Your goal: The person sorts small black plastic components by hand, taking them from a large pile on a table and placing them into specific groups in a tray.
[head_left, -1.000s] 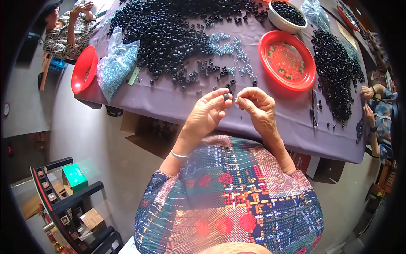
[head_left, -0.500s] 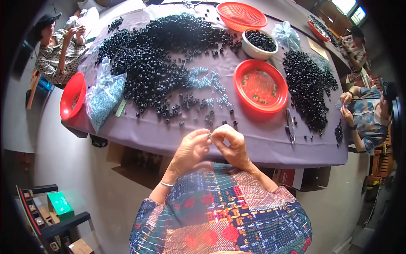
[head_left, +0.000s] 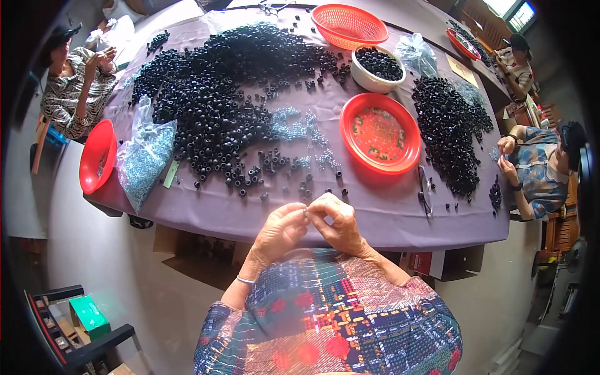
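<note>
the thing that counts is the small grey piece [head_left: 305,213] between your two sets of fingertips, above the near strip of the bench [head_left: 212,212] as the view has it. from that piece, your left hand [head_left: 275,231] sits toward 8 o'clock and your right hand [head_left: 337,220] toward 4 o'clock; neither is nearer, since both reach it at the tips.

your left thumb and forefinger are pinched together on it, the other fingers loosely curled. your right fingertips are drawn in against the same spot, back of the hand up; you can't tell here whether they grip that piece or a bit of their own, as the knuckles cover the palm. the piece is probably ring-like, but it's too small and too covered to be sure, and which way its long axis runs can't be read.

past your fingertips, a few loose black caps [head_left: 344,192] lie at 1 o'clock, closer to your right hand. the big black heap [head_left: 206,119] spreads at 11 o'clock, the clear bits [head_left: 289,128] at 12, and the red plate [head_left: 347,140] at 2.
</note>
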`<move>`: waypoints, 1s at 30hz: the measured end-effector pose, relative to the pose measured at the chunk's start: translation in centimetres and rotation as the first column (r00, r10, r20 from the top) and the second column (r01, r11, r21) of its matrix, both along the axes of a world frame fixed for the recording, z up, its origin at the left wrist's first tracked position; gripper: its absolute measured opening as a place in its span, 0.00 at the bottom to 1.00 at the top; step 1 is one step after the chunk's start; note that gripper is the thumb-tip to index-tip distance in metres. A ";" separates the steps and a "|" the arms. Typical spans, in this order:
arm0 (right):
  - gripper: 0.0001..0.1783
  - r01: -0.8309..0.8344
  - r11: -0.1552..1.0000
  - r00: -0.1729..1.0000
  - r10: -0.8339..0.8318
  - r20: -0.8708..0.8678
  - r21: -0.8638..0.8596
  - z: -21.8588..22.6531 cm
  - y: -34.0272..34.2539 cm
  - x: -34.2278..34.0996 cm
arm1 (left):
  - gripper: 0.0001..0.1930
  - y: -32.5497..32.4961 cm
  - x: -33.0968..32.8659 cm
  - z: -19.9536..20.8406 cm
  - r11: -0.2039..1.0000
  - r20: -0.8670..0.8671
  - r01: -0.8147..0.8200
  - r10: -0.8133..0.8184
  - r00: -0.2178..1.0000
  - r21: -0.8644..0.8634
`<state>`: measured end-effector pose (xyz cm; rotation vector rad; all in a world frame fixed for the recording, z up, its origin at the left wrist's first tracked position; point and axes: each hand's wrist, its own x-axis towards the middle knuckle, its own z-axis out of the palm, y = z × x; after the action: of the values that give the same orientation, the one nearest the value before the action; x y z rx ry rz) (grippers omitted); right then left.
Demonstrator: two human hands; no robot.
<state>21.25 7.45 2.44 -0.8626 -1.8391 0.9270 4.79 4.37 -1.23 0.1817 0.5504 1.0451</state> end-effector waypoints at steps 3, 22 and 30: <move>0.09 -0.002 0.999 1.000 0.002 -0.010 -0.035 -0.3 0.2 0.0 | 0.10 0.2 0.1 -0.5 1.000 0.020 -0.003 0.003 1.000 -0.030; 0.04 -0.112 0.811 0.986 0.020 -0.164 -0.575 -0.8 0.4 1.0 | 0.10 0.6 0.4 -1.3 0.997 0.076 0.054 -0.049 0.996 -0.060; 0.09 -0.199 0.634 0.980 0.150 -0.133 -0.747 -0.4 0.6 1.5 | 0.09 -0.6 -0.8 -0.6 0.989 -0.050 0.150 -0.150 0.987 -0.006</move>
<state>22.73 8.04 2.00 -1.1347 -1.4634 1.9126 4.00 3.74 -1.87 0.2441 0.5747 0.8955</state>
